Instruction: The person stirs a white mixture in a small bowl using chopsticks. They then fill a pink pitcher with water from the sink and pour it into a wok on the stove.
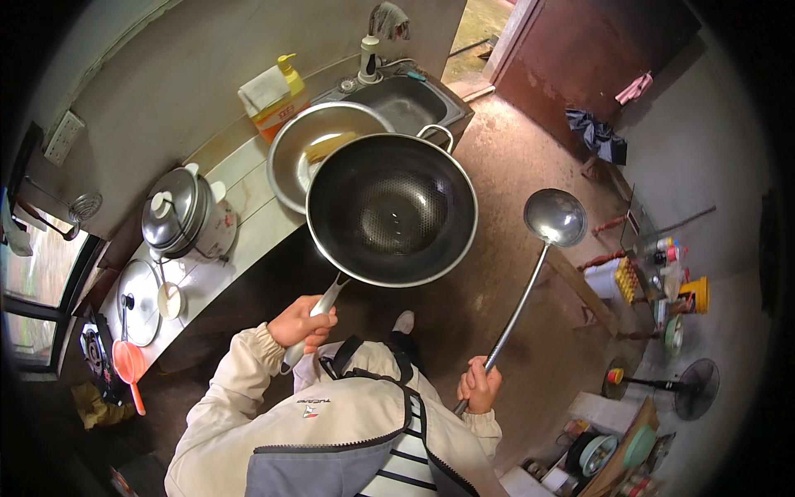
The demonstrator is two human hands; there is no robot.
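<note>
My left hand [304,324] grips the pale handle of a dark wok [392,211] with a honeycomb-textured inside and a loop handle at its far rim. The wok is held up in front of me and hides part of a wide metal basin [287,143] on the counter; a yellowish-brown thing [328,146], perhaps a brush, lies in that basin. In my right hand [480,385] is the long metal handle of a ladle [555,217], its round bowl out over the floor to the right of the wok.
Beyond the basin lies a sink [404,102] with a tap [369,59]. Lidded pot [186,214], glass lid [138,298], small bowl [169,301] and orange strainer [129,363] line the tiled counter [254,196]. A gas stove [94,351] stands lower left, a fan [694,389] at right.
</note>
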